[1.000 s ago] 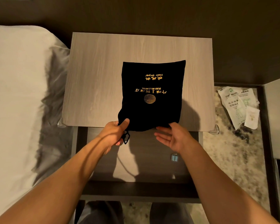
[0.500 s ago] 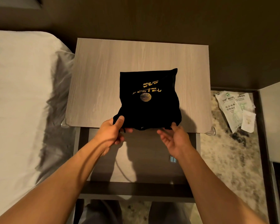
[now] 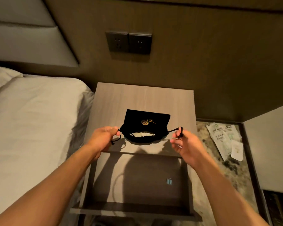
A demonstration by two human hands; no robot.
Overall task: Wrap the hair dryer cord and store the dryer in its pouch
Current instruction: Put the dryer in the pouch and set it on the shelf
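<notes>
The pouch point(image 3: 146, 122) was black fabric with a gold round emblem and gold lettering on its face. It was held up above the near edge of the bedside table, mouth toward the camera and gathered partly open. Black drawstrings point(image 3: 173, 130) extended taut from both sides of the mouth.

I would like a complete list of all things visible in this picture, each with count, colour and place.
pouch: 1, black with gold print, on the nightstand, mouth open
drawstrings: 2, black, one at each side of the pouch
nightstand: 1, light wood, centre
bed: 1, white, at left
wall sockets: 2, dark, above nightstand
paper packets: several, white, at right
left hand: 1, pinching the left drawstring
right hand: 1, pinching the right drawstring
</notes>
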